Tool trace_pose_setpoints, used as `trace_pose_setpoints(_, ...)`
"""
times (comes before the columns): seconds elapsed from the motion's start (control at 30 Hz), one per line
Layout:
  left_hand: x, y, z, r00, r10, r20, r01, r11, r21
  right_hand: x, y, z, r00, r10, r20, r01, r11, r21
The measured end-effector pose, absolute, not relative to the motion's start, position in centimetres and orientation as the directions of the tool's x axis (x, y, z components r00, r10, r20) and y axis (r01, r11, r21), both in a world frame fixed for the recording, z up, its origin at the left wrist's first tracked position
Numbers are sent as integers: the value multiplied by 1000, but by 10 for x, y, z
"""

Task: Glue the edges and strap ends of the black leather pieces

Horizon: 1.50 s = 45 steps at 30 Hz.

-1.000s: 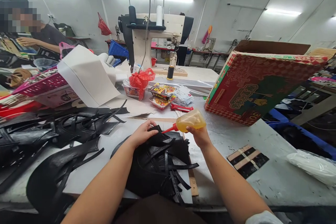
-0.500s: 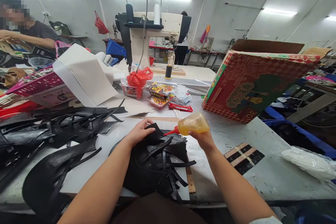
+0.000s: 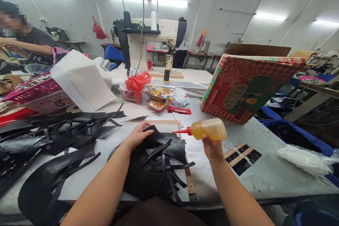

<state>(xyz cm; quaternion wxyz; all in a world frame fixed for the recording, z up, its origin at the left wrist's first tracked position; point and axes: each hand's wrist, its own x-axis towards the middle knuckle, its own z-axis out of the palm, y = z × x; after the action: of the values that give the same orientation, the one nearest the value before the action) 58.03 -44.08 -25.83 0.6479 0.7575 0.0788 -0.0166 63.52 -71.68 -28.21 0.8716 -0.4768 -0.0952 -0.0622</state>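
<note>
- Head view, lower centre of the frame: here's the black strapped piece [image 3: 144,180], flat on the table [image 3: 212,187], its loose straps fanning out to the right, between the two forearms.
- Left hand [image 3: 139,136] is on it, at the piece's upper edge, thumb and fingers pinching a raised black flap [image 3: 155,132].
- Right hand [image 3: 214,147], well to the right of the piece, has its fingers wrapped around a squeeze bottle [image 3: 209,129] of yellow liquid, tipped sideways.
- Its red nozzle [image 3: 185,131] points left, the tip just beside the flap; whether it touches the leather below, I can't tell.
- Over at left, more black strapped pieces [image 3: 76,127] lie heaped.
- Behind the hands, centre: food packs [image 3: 159,93] and a red bag [image 3: 139,80].
- Upper centre, a sewing machine [image 3: 136,49]; right of centre, a tilted cardboard box [image 3: 233,91].
</note>
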Motion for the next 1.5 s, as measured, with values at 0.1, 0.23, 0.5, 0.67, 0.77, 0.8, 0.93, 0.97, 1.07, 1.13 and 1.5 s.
trace_pose_setpoints(0.1,582,-441,-255,980,195,-34,104,-363,926,620,-727,-285,991,-65,114,126,719,-683)
trace_pose_setpoints(0.23,568,-441,-232,966,247,73,118,-679,725,595,-747,-294,993,112,-42,-118,860,-497)
trace_pose_setpoints(0.5,497,-430,-202,909,339,-245,345,-939,-20,563,-770,-326,990,85,-116,-133,858,-497)
trace_pose_setpoints(0.67,490,-424,-210,880,366,-302,379,-925,-14,558,-770,-336,978,104,-181,-174,884,-434)
trace_pose_setpoints(0.77,496,-420,-214,896,341,-285,363,-931,26,561,-769,-335,982,114,-149,-170,880,-445)
trace_pose_setpoints(0.8,498,-419,-215,901,340,-268,363,-931,39,562,-768,-333,985,114,-133,-163,876,-454)
trace_pose_setpoints(0.93,508,-429,-222,968,220,-121,229,-971,70,567,-755,-308,984,169,-63,-179,885,-429)
trace_pose_setpoints(0.97,511,-434,-225,984,153,-89,159,-985,72,567,-748,-300,979,200,-43,-200,893,-403)
trace_pose_setpoints(1.07,519,-453,-233,999,14,-29,15,-998,60,567,-722,-278,951,308,2,-289,896,-338)
trace_pose_setpoints(1.13,524,-462,-238,1000,-4,-12,-4,-998,60,567,-702,-269,927,375,12,-350,875,-335)
trace_pose_setpoints(1.5,523,-460,-243,998,60,1,59,-987,152,568,-646,-281,864,501,-55,-490,810,-322)
